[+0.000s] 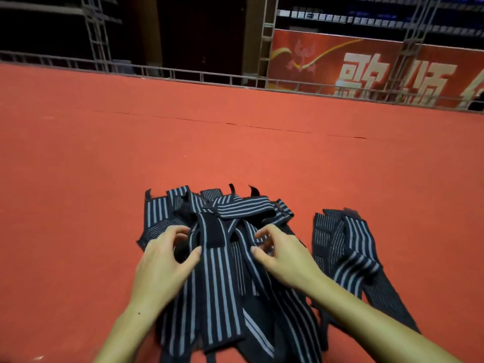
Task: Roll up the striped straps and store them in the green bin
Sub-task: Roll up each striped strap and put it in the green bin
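A heap of dark navy straps with grey stripes [217, 284] lies on the red carpet in front of me. One long strap runs down the middle of the heap, its dark end patch [213, 231] lying between my hands. My left hand [165, 260] is at that strap's left edge, fingers curled and thumb tip on the fabric. My right hand [280, 255] pinches striped fabric at the strap's right side between thumb and curled fingers. A smaller bunch of the same straps [345, 252] lies apart to the right. No green bin is in view.
The red carpet [235, 153] stretches far ahead and to both sides. A low metal railing [199, 76] bounds its far edge. Behind it stand scaffold towers [95, 35] and a red banner with large characters [379, 72].
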`<state>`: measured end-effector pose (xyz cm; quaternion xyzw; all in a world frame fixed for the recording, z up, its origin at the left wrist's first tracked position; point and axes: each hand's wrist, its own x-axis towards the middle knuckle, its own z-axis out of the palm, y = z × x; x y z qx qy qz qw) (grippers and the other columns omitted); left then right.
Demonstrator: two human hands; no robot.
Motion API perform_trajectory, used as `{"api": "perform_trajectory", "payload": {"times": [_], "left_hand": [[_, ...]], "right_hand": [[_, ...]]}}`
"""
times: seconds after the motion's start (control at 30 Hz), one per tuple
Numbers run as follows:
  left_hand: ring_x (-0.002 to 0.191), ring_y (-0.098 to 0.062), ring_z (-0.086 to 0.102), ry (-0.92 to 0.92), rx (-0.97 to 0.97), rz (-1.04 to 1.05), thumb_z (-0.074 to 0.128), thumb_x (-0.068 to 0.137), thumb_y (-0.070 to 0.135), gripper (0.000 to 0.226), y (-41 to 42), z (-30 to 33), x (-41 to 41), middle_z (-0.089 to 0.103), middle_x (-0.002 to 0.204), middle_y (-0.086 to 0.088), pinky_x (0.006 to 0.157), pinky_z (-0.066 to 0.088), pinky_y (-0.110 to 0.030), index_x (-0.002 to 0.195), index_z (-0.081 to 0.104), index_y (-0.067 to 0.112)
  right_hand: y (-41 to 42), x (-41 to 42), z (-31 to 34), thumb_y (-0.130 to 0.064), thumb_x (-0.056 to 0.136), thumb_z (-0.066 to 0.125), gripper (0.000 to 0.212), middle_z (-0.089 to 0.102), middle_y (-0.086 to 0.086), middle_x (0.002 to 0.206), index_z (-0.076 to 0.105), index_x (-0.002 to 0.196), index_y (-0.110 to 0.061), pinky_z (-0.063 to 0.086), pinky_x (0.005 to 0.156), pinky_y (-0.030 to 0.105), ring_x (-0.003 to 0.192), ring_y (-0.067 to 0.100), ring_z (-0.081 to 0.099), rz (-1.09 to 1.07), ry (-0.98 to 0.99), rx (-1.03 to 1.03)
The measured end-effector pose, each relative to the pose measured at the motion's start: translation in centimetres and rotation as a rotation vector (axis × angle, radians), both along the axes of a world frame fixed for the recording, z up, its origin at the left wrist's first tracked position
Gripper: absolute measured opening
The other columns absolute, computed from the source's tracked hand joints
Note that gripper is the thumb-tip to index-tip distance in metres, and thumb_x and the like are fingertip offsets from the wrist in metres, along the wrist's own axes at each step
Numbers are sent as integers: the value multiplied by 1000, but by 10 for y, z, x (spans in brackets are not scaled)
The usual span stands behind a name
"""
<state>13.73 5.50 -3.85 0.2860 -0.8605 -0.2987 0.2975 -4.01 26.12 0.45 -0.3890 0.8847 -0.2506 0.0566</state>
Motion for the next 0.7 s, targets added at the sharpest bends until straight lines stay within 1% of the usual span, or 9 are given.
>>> {"api": "perform_trajectory", "payload": {"times": [0.1, 0.27, 0.33, 0.4, 0.47, 0.53, 0.57, 0.63, 0.7], "left_hand": [[120, -25, 67, -108, -5, 70, 73, 91, 61, 49, -37, 1, -42, 74, 122, 11, 95, 56, -49, 131, 56, 39], [114, -27, 68, -186, 185, 76, 65, 93, 71, 67, -80, 4, -114, 73, 114, 5, 95, 56, -48, 144, 47, 32], [105, -27, 67, -159, 224, 98, 70, 97, 60, 62, -92, 0, -133, 69, 105, 3, 90, 57, -47, 146, 48, 29], [102, -29, 68, -83, 264, 99, 78, 97, 38, 57, -101, -5, -143, 68, 104, -1, 85, 58, -46, 147, 52, 32], [91, -27, 68, 49, 307, 33, 79, 95, 14, 64, -106, -8, -145, 66, 99, -4, 75, 56, -37, 149, 55, 38], [71, -18, 54, 161, 295, -30, 75, 97, 1, 72, -105, -5, -134, 58, 93, 0, 68, 49, -24, 154, 54, 41], [68, -15, 47, 208, 263, -62, 72, 98, -2, 77, -103, -1, -125, 55, 94, 2, 69, 48, -21, 157, 51, 42], [72, -9, 49, 284, 224, -129, 69, 98, -7, 85, -93, 13, -102, 60, 110, 10, 74, 48, -14, 162, 43, 43], [92, 8, 64, 345, 246, -207, 67, 98, -12, 90, -79, 32, -76, 63, 133, 30, 84, 50, -7, 165, 36, 40]], "right_hand": [[-24, -4, -12, -51, 100, 61, 28, 71, -21, 99, 55, 125, -37, 57, 87, 41, 95, 7, 68, 9, -37, -31], [-37, -11, -24, -49, 102, 61, 29, 71, -21, 100, 55, 128, -37, 57, 85, 36, 91, 2, 68, 7, -75, -73], [-37, -16, -27, -48, 103, 61, 28, 70, -21, 99, 56, 128, -37, 57, 84, 33, 89, 0, 67, 11, -84, -97], [-37, -20, -30, -47, 103, 61, 27, 70, -22, 98, 56, 128, -37, 57, 83, 31, 88, -1, 67, 16, -92, -120], [-38, -24, -31, -46, 104, 61, 26, 69, -22, 98, 56, 128, -36, 58, 82, 33, 88, -1, 67, 27, -106, -151], [-41, -25, -31, -44, 104, 62, 25, 70, -20, 98, 58, 127, -35, 59, 83, 35, 87, 2, 69, 40, -135, -192], [-43, -25, -30, -43, 104, 62, 25, 70, -19, 98, 59, 127, -34, 60, 84, 36, 86, 2, 69, 46, -147, -218], [-48, -22, -25, -41, 104, 63, 23, 70, -19, 99, 60, 126, -33, 59, 85, 34, 87, 2, 69, 59, -165, -276], [-54, -16, -14, -42, 104, 64, 26, 71, -18, 106, 59, 127, -32, 55, 88, 29, 94, 0, 68, 71, -160, -350]]}}
